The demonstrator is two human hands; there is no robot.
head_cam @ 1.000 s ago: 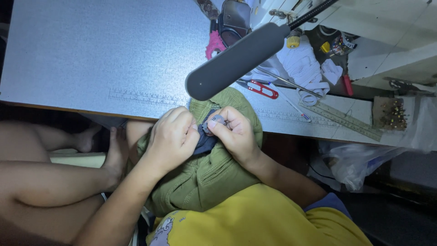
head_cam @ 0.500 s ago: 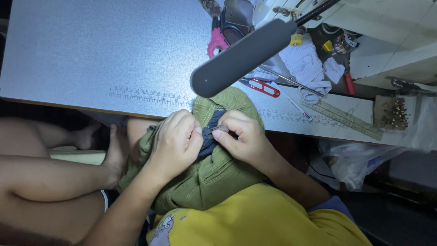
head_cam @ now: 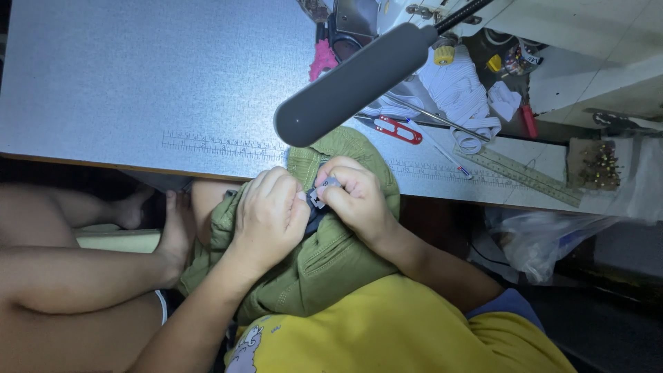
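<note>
- Two hands crowd one spot: right hand (head_cam: 359, 200) pinches a small grey tab (head_cam: 320, 193); left hand (head_cam: 271, 215) grips the olive garment (head_cam: 324, 262) beside it.
- The tab may slip from the fingertips; fabric bunched beneath could snag.

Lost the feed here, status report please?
Both hands, left and right, pinch a small metal piece on the green garment. Lamp head overhangs.

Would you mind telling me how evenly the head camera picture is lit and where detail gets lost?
Head view: light falls brightly on the grey table and white machine parts; the left hand, right hand and olive green garment are well lit and sharp; the lower right corner and the strip under the table edge sink into near-black shadow; the lamp head reads as a dark silhouette.
</note>
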